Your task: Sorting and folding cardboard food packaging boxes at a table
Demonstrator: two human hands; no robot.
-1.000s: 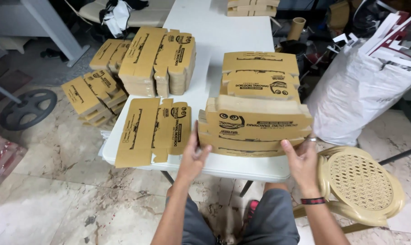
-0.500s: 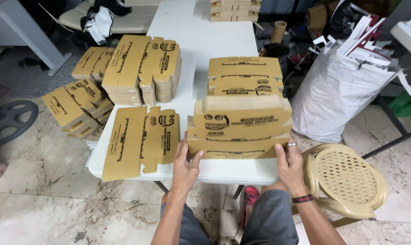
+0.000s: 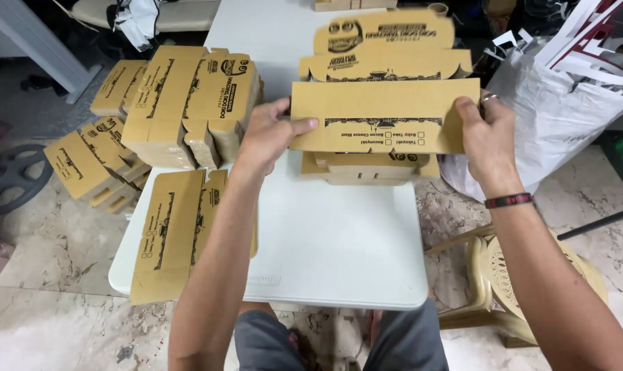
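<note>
Both hands, left hand [image 3: 267,134] and right hand [image 3: 486,137], pinch a flat brown cardboard blank [image 3: 383,113] in their fingers above the white table [image 3: 332,233]

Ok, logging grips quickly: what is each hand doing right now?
Left hand: closed on the left end of the flat brown cardboard box blank.
Right hand: closed on its right end.

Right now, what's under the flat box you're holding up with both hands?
Under the flat box, held by the left hand and right hand, lies a short stack of flat boxes on the white table. The stack's top is covered.
</note>
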